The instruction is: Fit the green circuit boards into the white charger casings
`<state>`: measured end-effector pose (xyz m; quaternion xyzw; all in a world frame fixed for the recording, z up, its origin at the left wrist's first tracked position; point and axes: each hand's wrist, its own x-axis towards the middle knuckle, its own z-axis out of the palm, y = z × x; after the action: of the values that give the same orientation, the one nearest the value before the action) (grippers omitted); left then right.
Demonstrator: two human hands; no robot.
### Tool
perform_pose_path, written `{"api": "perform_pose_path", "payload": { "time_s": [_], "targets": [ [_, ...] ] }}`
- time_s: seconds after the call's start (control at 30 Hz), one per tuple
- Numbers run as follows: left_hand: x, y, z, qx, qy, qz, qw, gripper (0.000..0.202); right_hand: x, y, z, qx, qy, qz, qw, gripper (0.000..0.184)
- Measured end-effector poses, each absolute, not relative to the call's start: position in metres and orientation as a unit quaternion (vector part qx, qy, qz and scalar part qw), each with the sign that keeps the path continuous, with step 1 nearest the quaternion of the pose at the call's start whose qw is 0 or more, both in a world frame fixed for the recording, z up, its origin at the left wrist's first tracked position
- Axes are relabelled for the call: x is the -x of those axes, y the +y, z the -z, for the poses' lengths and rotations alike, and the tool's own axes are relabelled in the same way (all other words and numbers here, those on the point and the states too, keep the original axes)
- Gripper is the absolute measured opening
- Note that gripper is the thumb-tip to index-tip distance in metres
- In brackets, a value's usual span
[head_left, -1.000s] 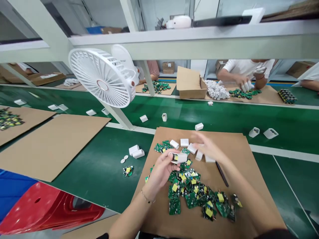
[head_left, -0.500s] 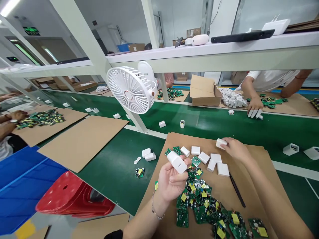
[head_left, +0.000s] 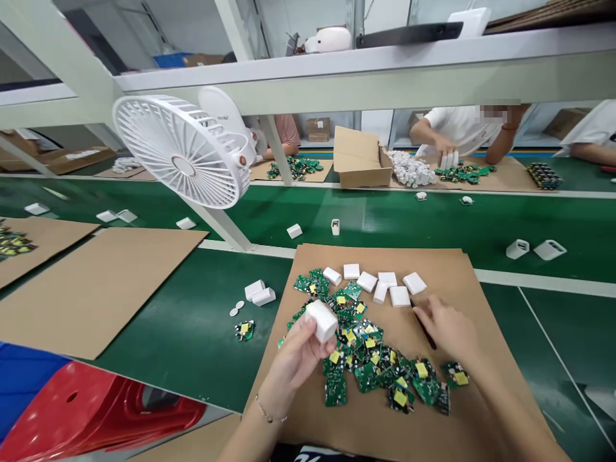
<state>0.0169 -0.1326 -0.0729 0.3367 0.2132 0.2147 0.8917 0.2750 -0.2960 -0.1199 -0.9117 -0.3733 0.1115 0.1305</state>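
Observation:
My left hand is closed on a white charger housing and holds it just above the left side of a pile of green circuit boards. My right hand rests curled on the cardboard sheet, fingertips pinched on a thin black tool to the right of the pile. Several more white housings lie in a row beyond the pile, apart from both hands.
A white fan stands at the back left on a post. Loose housings ride the green belt. Two housings and a board lie left of the sheet. A person's hands work opposite by a cardboard box. Red stools sit lower left.
My right hand set a white housing down in the row and drew back onto the black tool. My left hand lowered its housing toward the board pile. The view tilted down.

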Motion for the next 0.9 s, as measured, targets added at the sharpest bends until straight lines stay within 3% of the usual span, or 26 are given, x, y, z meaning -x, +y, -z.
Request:
{"api": "perform_pose_path", "payload": {
  "time_s": [0.13,0.23,0.3,0.4,0.47,0.57,0.7,0.8,0.9],
  "targets": [
    [-0.021,-0.142,0.076,-0.321,0.273,-0.241,0.874,0.042,-0.254,-0.302,0.133,0.885,-0.383,-0.156,0.213,0.041],
    [-0.03,-0.147,0.07,-0.235,0.291,-0.246,0.894,0.031,-0.246,-0.313,0.127,0.848,-0.391,-0.192,0.301,0.048],
    [-0.036,-0.15,0.063,-0.172,0.307,-0.235,0.906,0.025,-0.236,-0.322,0.12,0.792,-0.368,-0.224,0.434,0.054],
    [-0.043,-0.156,0.051,-0.106,0.347,-0.23,0.903,0.033,-0.21,-0.329,0.113,0.633,-0.254,-0.281,0.675,0.044],
    [-0.046,-0.16,0.044,-0.087,0.364,-0.242,0.895,0.032,-0.192,-0.324,0.109,0.545,-0.191,-0.308,0.756,0.035],
    [-0.049,-0.166,0.035,-0.072,0.358,-0.261,0.894,0.029,-0.17,-0.309,0.099,0.467,-0.195,-0.339,0.793,0.024],
    [-0.051,-0.169,0.03,-0.044,0.361,-0.274,0.89,0.03,-0.153,-0.294,0.079,0.446,-0.29,-0.336,0.777,0.03],
    [-0.054,-0.172,0.028,-0.033,0.36,-0.287,0.887,0.029,-0.14,-0.292,0.068,0.523,-0.378,-0.212,0.734,0.032],
    [-0.056,-0.174,0.029,-0.036,0.355,-0.298,0.885,0.03,-0.126,-0.29,0.065,0.585,-0.41,-0.077,0.695,0.014]
  ]
}}
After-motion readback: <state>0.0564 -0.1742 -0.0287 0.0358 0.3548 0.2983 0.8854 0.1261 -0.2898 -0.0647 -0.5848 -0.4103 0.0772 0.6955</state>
